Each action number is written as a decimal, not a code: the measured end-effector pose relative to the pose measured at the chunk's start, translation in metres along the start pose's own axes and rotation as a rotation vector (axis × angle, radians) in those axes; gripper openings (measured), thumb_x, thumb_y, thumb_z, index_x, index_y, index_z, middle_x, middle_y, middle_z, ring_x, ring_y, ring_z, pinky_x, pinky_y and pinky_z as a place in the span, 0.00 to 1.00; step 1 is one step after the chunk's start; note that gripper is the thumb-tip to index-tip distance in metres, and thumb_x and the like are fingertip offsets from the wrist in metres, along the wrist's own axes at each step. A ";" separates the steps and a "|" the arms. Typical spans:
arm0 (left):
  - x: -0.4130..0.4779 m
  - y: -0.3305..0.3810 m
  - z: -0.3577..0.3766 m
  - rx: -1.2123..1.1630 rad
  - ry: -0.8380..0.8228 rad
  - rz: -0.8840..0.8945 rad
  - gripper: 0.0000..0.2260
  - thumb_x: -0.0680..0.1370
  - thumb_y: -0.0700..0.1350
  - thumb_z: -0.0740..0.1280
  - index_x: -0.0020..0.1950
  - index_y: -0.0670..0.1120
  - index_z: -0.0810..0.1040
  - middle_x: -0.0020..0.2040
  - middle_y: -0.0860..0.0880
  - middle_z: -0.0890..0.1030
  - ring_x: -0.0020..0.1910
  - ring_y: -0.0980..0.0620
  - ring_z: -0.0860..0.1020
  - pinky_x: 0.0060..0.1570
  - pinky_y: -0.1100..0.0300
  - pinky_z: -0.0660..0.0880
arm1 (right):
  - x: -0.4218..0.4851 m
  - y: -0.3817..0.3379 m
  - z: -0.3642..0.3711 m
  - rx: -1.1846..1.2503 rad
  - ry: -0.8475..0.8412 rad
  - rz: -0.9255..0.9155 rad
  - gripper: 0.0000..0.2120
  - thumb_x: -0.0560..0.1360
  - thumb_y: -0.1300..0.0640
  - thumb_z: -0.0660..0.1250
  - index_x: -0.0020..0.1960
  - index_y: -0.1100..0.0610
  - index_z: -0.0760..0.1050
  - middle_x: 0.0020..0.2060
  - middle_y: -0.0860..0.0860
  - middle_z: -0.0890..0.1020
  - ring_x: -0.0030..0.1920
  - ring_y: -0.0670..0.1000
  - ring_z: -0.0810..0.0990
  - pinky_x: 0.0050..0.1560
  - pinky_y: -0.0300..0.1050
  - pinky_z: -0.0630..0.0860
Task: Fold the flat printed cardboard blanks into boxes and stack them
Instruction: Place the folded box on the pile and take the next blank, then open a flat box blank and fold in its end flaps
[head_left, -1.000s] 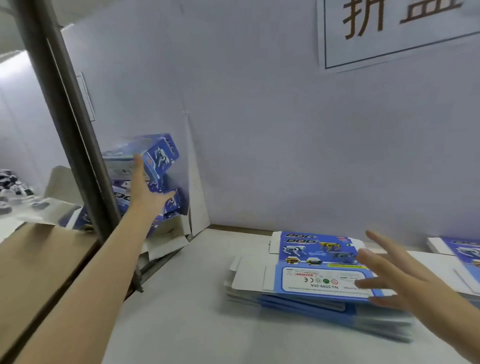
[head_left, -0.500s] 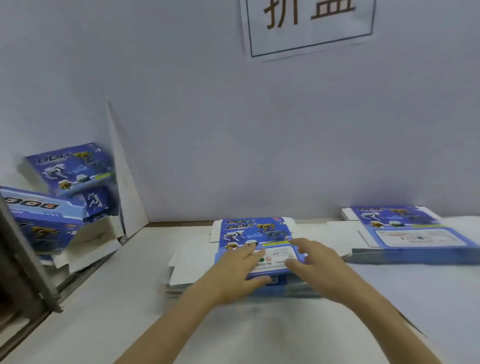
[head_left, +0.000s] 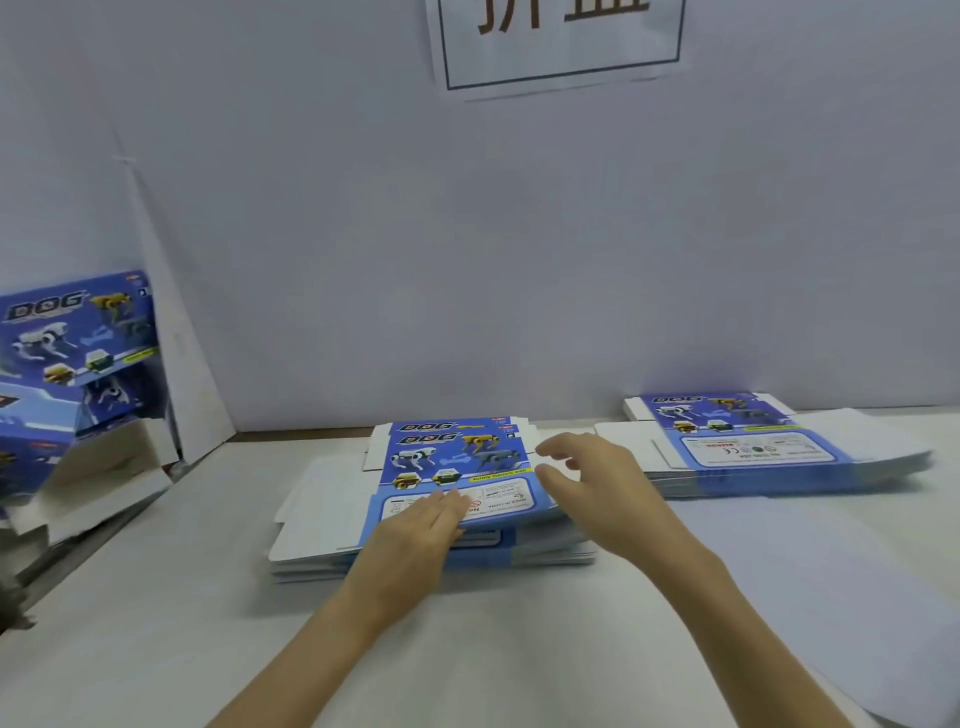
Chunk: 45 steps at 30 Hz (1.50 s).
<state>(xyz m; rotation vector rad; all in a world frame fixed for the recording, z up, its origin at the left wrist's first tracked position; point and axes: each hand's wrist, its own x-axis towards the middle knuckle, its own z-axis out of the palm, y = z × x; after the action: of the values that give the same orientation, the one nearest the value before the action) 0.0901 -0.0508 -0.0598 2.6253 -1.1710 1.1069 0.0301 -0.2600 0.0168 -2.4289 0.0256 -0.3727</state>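
A pile of flat blue printed blanks (head_left: 447, 467) with robot-dog pictures lies in the middle of the white table (head_left: 156, 623). My left hand (head_left: 415, 535) lies flat with straight fingers on the near edge of the top blank. My right hand (head_left: 592, 488) hovers at the pile's right edge with fingers loosely curled and spread, holding nothing. A second pile of flat blanks (head_left: 737, 441) sits further right by the wall. Folded boxes (head_left: 78, 332) are stacked at the far left.
A white partition wall (head_left: 467, 260) with a paper sign (head_left: 561, 41) closes off the back. A leaning white cardboard sheet (head_left: 176, 364) stands beside the folded boxes. Loose white flaps (head_left: 93, 483) hang under the box stack at the table's left edge.
My left hand left the folded boxes at the left and came down onto the middle pile. My right hand moved in to the pile's right edge. The view swung right.
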 end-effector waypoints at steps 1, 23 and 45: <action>0.000 0.001 -0.001 -0.019 -0.013 -0.017 0.21 0.59 0.37 0.82 0.50 0.40 0.84 0.46 0.44 0.85 0.44 0.47 0.84 0.35 0.58 0.80 | 0.000 0.000 -0.001 -0.011 0.017 -0.009 0.15 0.80 0.52 0.60 0.65 0.51 0.73 0.62 0.49 0.76 0.61 0.48 0.73 0.58 0.43 0.69; 0.039 -0.022 -0.089 -0.012 0.461 -0.034 0.11 0.76 0.39 0.62 0.56 0.45 0.78 0.37 0.47 0.83 0.28 0.48 0.79 0.26 0.59 0.75 | -0.005 -0.016 -0.035 0.439 0.456 -0.100 0.31 0.76 0.38 0.61 0.75 0.48 0.60 0.71 0.47 0.67 0.70 0.46 0.66 0.71 0.44 0.63; 0.091 0.033 -0.096 -1.043 0.383 -0.803 0.35 0.72 0.64 0.56 0.78 0.55 0.55 0.70 0.62 0.67 0.60 0.75 0.67 0.45 0.85 0.64 | 0.005 -0.018 -0.034 0.700 0.356 -0.084 0.32 0.67 0.39 0.72 0.67 0.48 0.67 0.54 0.45 0.79 0.51 0.43 0.80 0.41 0.37 0.80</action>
<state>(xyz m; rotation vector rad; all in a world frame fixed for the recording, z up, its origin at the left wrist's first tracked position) 0.0527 -0.1000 0.0614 1.6507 -0.3333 0.5358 0.0241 -0.2678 0.0537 -1.6577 -0.0450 -0.7134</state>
